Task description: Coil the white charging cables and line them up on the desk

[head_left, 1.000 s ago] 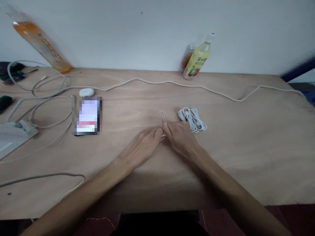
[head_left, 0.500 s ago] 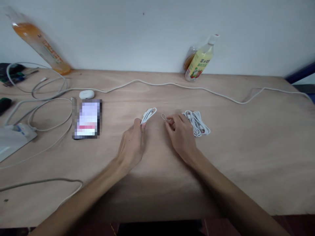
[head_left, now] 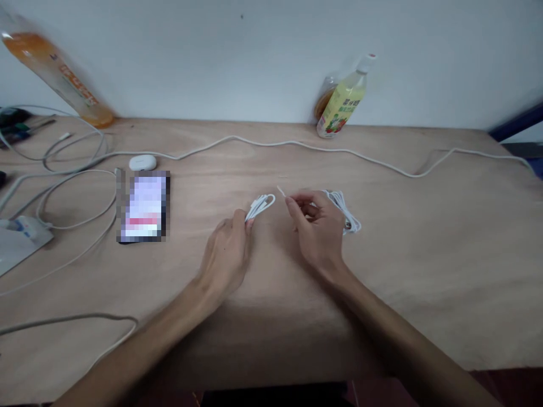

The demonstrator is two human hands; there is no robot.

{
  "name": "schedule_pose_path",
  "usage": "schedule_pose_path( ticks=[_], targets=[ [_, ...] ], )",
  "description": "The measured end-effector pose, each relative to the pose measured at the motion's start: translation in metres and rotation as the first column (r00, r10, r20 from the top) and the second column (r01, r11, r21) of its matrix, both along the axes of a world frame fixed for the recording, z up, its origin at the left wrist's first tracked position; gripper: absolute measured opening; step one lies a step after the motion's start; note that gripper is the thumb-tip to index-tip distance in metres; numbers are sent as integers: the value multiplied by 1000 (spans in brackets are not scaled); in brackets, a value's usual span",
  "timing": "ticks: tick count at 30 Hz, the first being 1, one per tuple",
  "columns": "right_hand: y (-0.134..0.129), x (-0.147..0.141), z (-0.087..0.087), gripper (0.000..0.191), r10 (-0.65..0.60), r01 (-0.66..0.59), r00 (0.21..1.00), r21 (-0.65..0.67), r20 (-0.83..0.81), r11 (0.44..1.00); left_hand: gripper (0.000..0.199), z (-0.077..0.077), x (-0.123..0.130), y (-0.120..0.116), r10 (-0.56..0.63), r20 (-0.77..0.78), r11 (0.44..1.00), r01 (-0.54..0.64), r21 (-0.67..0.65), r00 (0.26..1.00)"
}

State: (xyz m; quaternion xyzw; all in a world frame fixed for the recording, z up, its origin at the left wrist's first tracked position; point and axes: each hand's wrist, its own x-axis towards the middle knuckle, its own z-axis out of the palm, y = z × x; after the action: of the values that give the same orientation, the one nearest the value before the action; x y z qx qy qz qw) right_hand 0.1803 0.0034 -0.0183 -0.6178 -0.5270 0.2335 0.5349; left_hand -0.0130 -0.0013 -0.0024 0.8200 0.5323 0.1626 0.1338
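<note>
Against a pale wall (head_left: 203, 62) stands a wooden worktop (head_left: 424, 265). Over its middle, the left hand (head_left: 224, 249) grips a coiled white cable (head_left: 260, 206); the right hand (head_left: 320, 229) pinches a thin white strand (head_left: 280, 191) near bundled cables (head_left: 348, 213).

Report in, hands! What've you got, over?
Left hand gripping coiled white cable. Right hand pinching thin white strand. Another cable bundle partly hidden behind right hand.

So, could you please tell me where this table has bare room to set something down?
The widest bare patch lies right of the cable bundle beside the right hand, in front of the long cable; a smaller one, between phone and left hand. Looped cables crowd the left end.
</note>
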Motion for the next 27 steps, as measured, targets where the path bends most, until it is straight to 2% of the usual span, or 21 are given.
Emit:
schedule_pose_path(
  ticks=[2, 3, 6, 9, 14, 22, 27],
  targets=[
    [-2, -1, 8, 22, 55, -74, 972, -72, -230, 995, 29, -2, 0, 0, -56, -88, 996, 62, 69, 995],
    [-4, -2, 12, 24, 73, -105, 956, -96, -284, 990, 28, -3, 1, -1, -89, -129, 989, 102, 103, 988],
    [-8, -4, 19, 20, 96, -118, 956, -65, -278, 991, 26, -6, 2, -3, -177, -239, 953, 227, 201, 955],
    [-12, -6, 21, 12, 103, -117, 975, -60, -199, 991, 28, -6, 4, -6, -198, -329, 902, 303, 307, 923],
    [-14, -6, 20, 12, 68, -97, 977, -135, -201, 986, 26, -3, 5, -10, -200, -370, 834, 356, 422, 907],
    [-13, -1, 15, 26, 67, -157, 950, -284, -304, 946, 33, 2, 8, -18, -209, -371, 823, 367, 433, 905],
    [-16, -2, 14, 31, 86, -237, 902, -321, -423, 917, 35, 2, 8, -19, -187, -384, 785, 373, 496, 904]
  ],
)
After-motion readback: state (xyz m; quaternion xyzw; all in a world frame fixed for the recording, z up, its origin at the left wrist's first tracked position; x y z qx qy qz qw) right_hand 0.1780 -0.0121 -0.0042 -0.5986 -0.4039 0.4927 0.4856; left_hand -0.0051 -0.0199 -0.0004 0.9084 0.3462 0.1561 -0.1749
